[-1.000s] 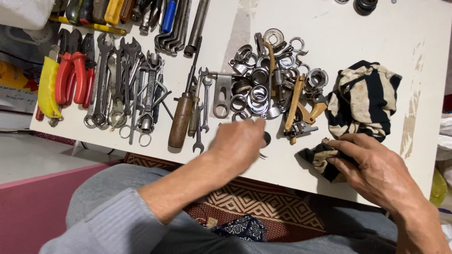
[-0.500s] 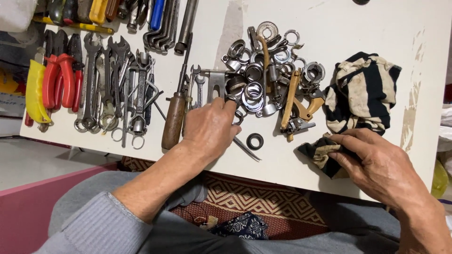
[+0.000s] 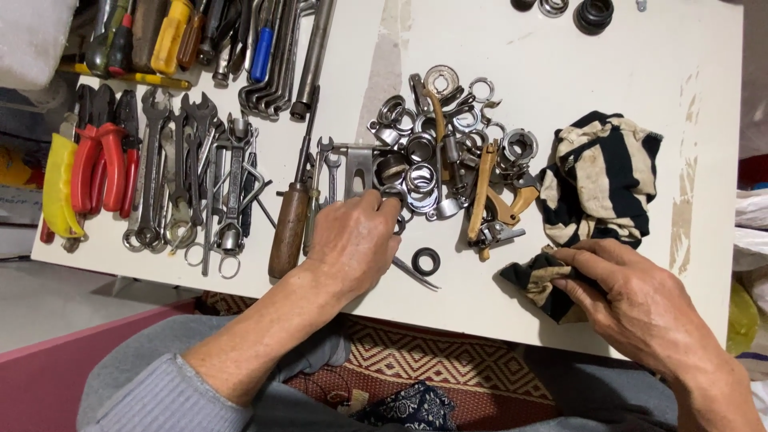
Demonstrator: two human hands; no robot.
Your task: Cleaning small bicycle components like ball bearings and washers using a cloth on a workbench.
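My left hand rests knuckles-up at the near edge of a pile of metal rings and bearings. Its fingertips touch a ring at the pile's front; whether they grip it is hidden. A black ring and a thin metal pick lie just right of that hand. My right hand presses on the near corner of a black-and-cream striped rag. Wooden-handled pieces lie between pile and rag.
A wooden-handled screwdriver lies left of my left hand. Several wrenches and red pliers fill the left of the white table. Screwdrivers and hex keys line the far edge. Black rings sit far right.
My left hand has moved away from the table's front edge up to the ring pile, uncovering the black ring. My right hand has stayed on the rag.
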